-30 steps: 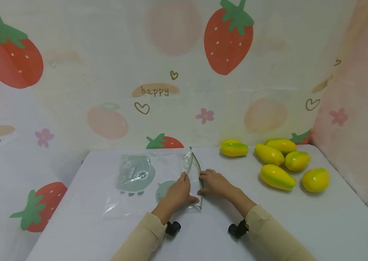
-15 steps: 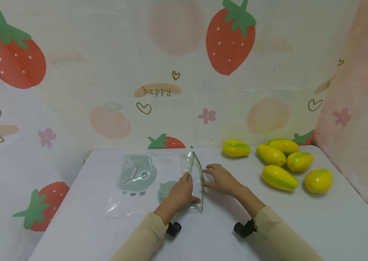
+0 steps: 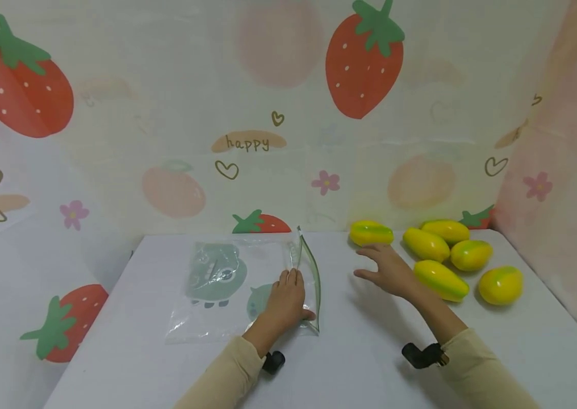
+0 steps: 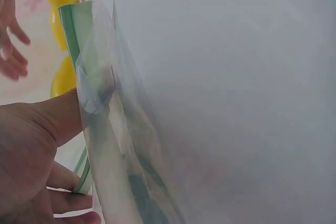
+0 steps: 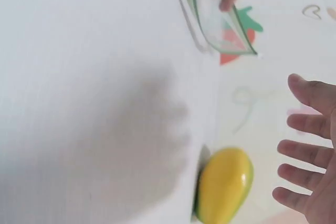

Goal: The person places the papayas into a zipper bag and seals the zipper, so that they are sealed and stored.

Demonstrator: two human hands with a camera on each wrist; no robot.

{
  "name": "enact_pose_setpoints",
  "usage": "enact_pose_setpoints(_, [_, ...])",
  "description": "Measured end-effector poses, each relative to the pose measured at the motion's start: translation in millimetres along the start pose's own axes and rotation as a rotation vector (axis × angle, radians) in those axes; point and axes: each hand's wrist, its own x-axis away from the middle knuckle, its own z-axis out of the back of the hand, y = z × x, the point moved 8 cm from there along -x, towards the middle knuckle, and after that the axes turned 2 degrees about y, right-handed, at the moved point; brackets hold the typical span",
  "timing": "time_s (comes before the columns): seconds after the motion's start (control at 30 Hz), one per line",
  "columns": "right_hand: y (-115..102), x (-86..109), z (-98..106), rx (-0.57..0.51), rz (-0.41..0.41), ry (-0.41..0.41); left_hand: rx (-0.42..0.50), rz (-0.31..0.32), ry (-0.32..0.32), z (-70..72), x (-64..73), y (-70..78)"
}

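Clear zip bag (image 3: 239, 288), pale-green animal print, lying on tbl (image 3: 334, 363), mouth gaping twd R. L hand (image 3: 282, 304) at mouth, thumb & fingers spread; can't tell if film's pinched. R hand (image 3: 389, 271) in air, fingers apart, nr lone yel-grn fruit (image 3: 370, 232) at back edge. 5 more fruits (image 3: 425, 244), R side. Strawberry-print backdrop (image 3: 176, 74) behind.

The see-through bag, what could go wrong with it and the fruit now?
The clear bag gapes where the left hand touches it, so it might flop shut if that hand slips. The lone yellow fruit near the right hand is rounded and sits by the far edge of the table, so a bump could perhaps roll it away.
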Motion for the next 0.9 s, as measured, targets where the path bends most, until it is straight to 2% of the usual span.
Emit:
enact_pose_setpoints(0.1, [13.3, 6.5, 14.0, 0.02, -0.018, 0.012, -0.006, -0.001, 0.008, 0.6, 0.5, 0.3])
enact_pose_setpoints(0.23, [33.4, 16.4, 30.0, 0.004, -0.102, -0.035, -0.02, -0.003, 0.014, 2.8, 1.6, 1.3])
enact_pose_setpoints(0.4, [54.7, 25.2, 44.7, 0.054, -0.135, -0.054, -0.028, -0.012, 0.021, 5.0, 3.0, 2.5])
enact_pose_setpoints(0.6, [74.5, 36.3, 53.5, 0.058, -0.192, -0.073, -0.02, -0.009, -0.007, 2.4, 2.8, 1.5])
enact_pose_setpoints(0.9, [91.4, 47.8, 61.9, 0.113, -0.191, -0.058, -0.007, 0.009, -0.022, 1.6, 2.9, 0.0])
